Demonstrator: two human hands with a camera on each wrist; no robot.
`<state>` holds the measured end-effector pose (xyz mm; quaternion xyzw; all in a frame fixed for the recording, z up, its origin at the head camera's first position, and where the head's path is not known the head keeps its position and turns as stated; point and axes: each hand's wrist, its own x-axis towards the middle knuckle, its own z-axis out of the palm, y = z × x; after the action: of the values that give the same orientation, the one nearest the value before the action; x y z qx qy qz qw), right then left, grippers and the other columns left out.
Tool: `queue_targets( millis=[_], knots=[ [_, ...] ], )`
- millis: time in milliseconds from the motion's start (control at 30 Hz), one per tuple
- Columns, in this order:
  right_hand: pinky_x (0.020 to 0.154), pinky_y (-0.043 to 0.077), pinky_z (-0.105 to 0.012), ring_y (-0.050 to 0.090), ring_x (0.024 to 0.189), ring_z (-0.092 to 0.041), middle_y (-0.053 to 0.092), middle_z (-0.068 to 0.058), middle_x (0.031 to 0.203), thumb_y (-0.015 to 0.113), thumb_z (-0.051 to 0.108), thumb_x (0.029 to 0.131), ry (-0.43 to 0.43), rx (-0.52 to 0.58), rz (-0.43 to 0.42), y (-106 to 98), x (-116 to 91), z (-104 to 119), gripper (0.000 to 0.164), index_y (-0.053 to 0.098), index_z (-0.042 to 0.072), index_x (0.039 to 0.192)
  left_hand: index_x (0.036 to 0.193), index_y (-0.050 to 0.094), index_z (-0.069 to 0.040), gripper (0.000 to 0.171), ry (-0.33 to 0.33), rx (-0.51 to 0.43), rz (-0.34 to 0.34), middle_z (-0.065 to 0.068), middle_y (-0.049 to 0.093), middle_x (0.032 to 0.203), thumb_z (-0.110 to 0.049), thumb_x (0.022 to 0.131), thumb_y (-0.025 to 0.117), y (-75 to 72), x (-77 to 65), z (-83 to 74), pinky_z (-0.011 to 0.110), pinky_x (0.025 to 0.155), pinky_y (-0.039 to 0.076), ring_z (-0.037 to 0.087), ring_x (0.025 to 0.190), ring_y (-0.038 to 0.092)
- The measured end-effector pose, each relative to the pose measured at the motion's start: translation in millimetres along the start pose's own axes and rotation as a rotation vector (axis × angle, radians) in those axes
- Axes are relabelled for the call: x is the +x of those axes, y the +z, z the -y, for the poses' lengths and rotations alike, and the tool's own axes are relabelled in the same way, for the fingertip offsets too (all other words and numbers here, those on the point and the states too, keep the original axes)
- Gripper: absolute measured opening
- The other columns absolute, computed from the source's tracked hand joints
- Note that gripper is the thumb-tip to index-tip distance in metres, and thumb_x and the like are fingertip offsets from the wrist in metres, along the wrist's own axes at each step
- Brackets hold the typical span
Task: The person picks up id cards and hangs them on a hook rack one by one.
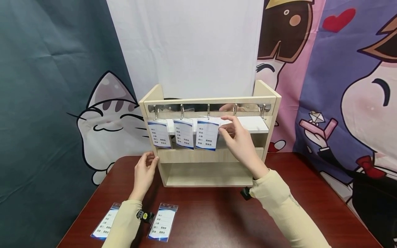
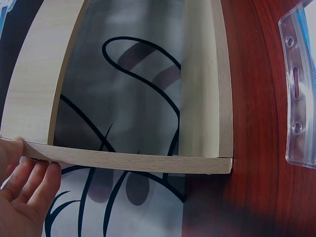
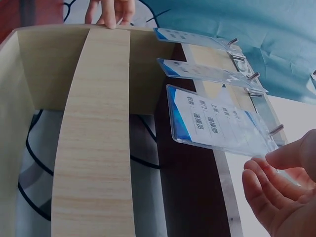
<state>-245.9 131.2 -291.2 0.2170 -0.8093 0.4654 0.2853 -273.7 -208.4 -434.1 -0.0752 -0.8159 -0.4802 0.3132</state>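
Observation:
Three clear-sleeved name badges hang in a row from hooks on a small wooden shelf [image 1: 206,156]. My right hand [image 1: 241,144] pinches the upper right corner of the third badge [image 1: 207,135], just below the middle hook [image 1: 209,109]. From the right wrist view, my thumb [image 3: 291,150] lies over that corner, with the fingers beneath. To its left hang the second badge [image 1: 184,132] and the first badge [image 1: 159,135]. At the shelf's left side my left hand [image 1: 144,174] grips the edge of the side panel [image 2: 133,160], thumb on the front and fingers outside.
Two bare hooks [image 1: 235,109] follow on the right of the rail. On the red-brown table [image 1: 211,213] lie two more badges, one badge [image 1: 163,222] right of my left forearm, another badge [image 1: 106,224] partly behind its sleeve. Cartoon-printed cloths [image 1: 350,86] hang behind.

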Motion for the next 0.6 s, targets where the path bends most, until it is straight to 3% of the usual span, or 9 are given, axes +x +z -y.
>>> queue_targets(
  millis=[233,600],
  knots=[
    [0.072,0.056,-0.039,0.071,0.084,-0.027,0.075,-0.010,0.101,0.066,0.011,0.099,0.021,-0.032,0.001,-8.2,-15.7,-6.7,0.033,0.056,0.011,0.130,0.121,0.060,0.004,0.031,-0.006,-0.024,0.005,0.019,0.066,0.109,-0.014,0.098,0.068,-0.2,-0.3,0.0,0.005,0.074,0.047,0.031,0.099,0.065],
    [0.075,0.055,-0.034,0.067,0.086,-0.017,0.074,-0.006,0.100,0.067,0.016,0.099,0.085,-0.018,0.036,-3.4,-39.7,-24.7,0.026,0.062,0.008,0.124,0.120,0.060,0.005,0.030,-0.001,-0.036,0.001,0.021,0.066,0.108,-0.012,0.098,0.068,0.4,0.5,-0.4,0.003,0.073,0.046,0.031,0.098,0.065]
  ],
)
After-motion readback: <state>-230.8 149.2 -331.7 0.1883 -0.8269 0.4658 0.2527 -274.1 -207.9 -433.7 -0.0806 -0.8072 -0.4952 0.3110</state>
